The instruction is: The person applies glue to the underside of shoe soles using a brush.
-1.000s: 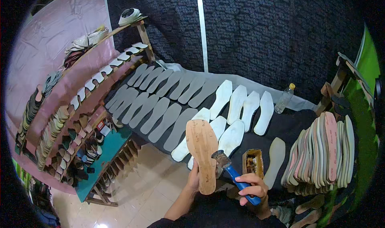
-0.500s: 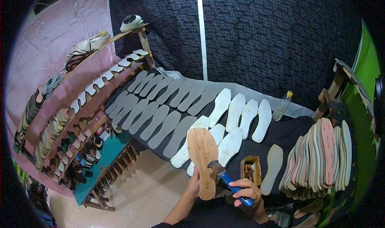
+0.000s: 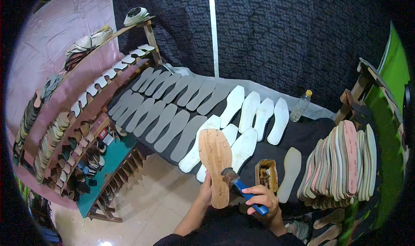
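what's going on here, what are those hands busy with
A person's left hand holds up a tan sole, while the right hand grips a blue-handled brush, its head at the sole's right edge. Beyond them, grey soles and white soles lie in rows on a black cloth. An open container with dark residue sits beside a pale sole.

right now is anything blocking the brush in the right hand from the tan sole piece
Nothing visible. The brush, gripped in the right hand, overlaps the right edge of the tan sole piece in this view. The left hand, holding the piece's left side, is not between them.
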{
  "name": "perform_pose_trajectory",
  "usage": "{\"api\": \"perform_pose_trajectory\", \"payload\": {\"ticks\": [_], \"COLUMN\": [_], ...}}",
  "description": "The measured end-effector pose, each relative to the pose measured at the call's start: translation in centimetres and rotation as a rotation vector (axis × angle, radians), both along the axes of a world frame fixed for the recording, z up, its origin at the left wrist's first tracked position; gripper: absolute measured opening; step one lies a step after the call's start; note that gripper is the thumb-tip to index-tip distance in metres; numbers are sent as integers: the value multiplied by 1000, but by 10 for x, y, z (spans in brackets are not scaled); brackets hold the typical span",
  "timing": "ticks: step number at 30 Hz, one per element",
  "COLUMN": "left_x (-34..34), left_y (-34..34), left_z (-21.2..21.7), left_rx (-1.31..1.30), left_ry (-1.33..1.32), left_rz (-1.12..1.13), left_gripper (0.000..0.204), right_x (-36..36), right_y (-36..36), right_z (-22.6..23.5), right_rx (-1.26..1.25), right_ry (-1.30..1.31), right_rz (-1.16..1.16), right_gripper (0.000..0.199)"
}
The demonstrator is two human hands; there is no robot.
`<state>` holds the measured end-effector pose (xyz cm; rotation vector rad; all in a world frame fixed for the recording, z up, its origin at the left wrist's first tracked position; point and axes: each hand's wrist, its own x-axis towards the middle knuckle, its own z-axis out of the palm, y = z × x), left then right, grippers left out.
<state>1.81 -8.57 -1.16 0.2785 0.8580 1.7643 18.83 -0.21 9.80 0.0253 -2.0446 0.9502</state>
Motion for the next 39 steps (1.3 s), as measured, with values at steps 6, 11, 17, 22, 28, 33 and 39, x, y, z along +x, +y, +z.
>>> {"api": "perform_pose_trajectory", "payload": {"ticks": [6, 11, 17, 22, 28, 33, 39], "left_x": [7, 9, 20, 19, 15, 10, 13], "left_y": [0, -1, 2, 0, -5, -8, -9], "left_z": [13, 9, 20, 18, 19, 8, 6], "left_rx": [-61, -22, 94, 108, 0, 12, -8], "left_ry": [3, 151, 321, 399, 451, 408, 503], "left_rz": [9, -118, -123, -121, -108, -153, -128], "left_gripper": [62, 62, 65, 66, 66, 64, 61], "right_x": [3, 0, -21, -29, -23, -15, -15], "right_y": [-1, 6, 24, 25, 18, 14, 15], "right_z": [-2, 3, 21, 22, 13, 15, 17], "right_rx": [14, 9, 144, 160, 211, 104, -17], "right_ry": [-10, 59, 144, 134, 95, 98, 267], "right_rz": [2, -89, -204, -199, -152, -117, -259], "right_gripper": [32, 29, 32, 31, 30, 34, 42]}}
